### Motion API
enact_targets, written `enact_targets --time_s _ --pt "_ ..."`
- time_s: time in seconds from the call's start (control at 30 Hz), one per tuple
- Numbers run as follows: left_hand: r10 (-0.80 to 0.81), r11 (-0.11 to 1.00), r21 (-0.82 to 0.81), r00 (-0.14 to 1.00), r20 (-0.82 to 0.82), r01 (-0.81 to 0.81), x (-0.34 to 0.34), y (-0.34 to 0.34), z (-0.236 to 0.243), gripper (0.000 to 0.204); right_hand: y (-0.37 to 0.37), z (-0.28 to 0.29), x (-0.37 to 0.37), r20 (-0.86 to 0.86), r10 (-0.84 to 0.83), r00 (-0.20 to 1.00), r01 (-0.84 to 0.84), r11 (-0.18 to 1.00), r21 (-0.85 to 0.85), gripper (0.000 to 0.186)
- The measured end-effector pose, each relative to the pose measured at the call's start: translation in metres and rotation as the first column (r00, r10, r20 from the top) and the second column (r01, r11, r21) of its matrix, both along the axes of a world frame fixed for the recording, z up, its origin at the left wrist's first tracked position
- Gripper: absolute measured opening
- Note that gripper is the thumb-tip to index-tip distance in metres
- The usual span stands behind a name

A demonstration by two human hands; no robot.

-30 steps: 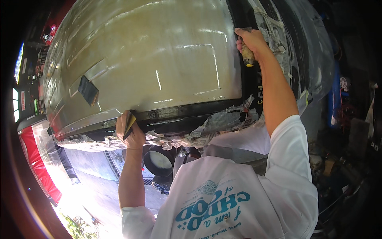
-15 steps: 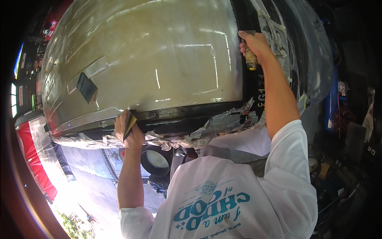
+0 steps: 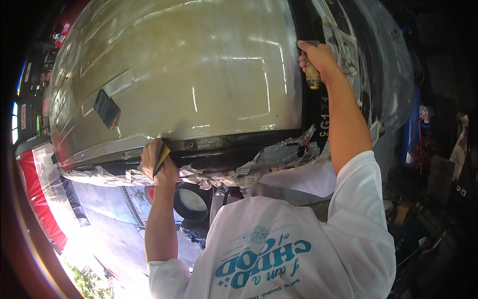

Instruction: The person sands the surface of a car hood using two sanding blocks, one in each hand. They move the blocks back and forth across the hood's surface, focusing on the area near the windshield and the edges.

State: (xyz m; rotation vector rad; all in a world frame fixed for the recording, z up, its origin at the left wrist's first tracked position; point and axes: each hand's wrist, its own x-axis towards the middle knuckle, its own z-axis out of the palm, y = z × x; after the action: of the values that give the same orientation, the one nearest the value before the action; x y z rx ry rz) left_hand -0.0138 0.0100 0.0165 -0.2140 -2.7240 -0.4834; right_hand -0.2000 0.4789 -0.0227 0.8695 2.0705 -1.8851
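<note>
A glossy yellowish-grey car body panel (image 3: 199,79) spreads out before me, edged with black trim and torn masking newspaper (image 3: 269,154). My left hand (image 3: 158,167) rests at its lower edge, closed on a folded piece of sandpaper (image 3: 162,154), dark on one face and yellowish on the other. At the panel's right edge my right hand (image 3: 321,59) grips a scraper by its worn, tape-wrapped handle (image 3: 312,77); a thin blade shows above the fingers, its tip partly hidden. Another dark folded sheet of sandpaper (image 3: 106,108) lies on the panel's left part.
Below the edge stands a round black bucket (image 3: 191,203) with pale contents, on a grey floor (image 3: 107,202). Clear plastic sheeting (image 3: 396,74) drapes over the right side. Red and white covers (image 3: 42,194) hang at left; blue equipment (image 3: 414,129) stands at far right.
The view has shifted slightly. Both hands keep nearly the same places on the panel, still holding the sandpaper and the scraper.
</note>
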Motion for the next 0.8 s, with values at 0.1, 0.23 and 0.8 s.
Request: enact_targets --time_s 0.1,0.23,0.8 --pt "0.008 1.000 -0.012 1.000 0.011 -0.008 0.002 -0.003 -0.002 0.022 -0.002 0.000 0.004 -0.004 -0.048 0.999 0.048 0.999 -0.009 0.032" --pt "-0.009 1.000 0.006 1.000 -0.013 0.009 -0.002 -0.001 -0.003 0.024 0.004 -0.006 0.003 0.001 -0.020 1.000 0.020 0.999 -0.044 0.032" --pt "0.009 1.000 -0.005 1.000 -0.006 -0.009 -0.001 0.002 0.001 0.024 -0.001 -0.001 0.021 0.031 -0.021 0.999 0.021 1.000 -0.002 0.033"
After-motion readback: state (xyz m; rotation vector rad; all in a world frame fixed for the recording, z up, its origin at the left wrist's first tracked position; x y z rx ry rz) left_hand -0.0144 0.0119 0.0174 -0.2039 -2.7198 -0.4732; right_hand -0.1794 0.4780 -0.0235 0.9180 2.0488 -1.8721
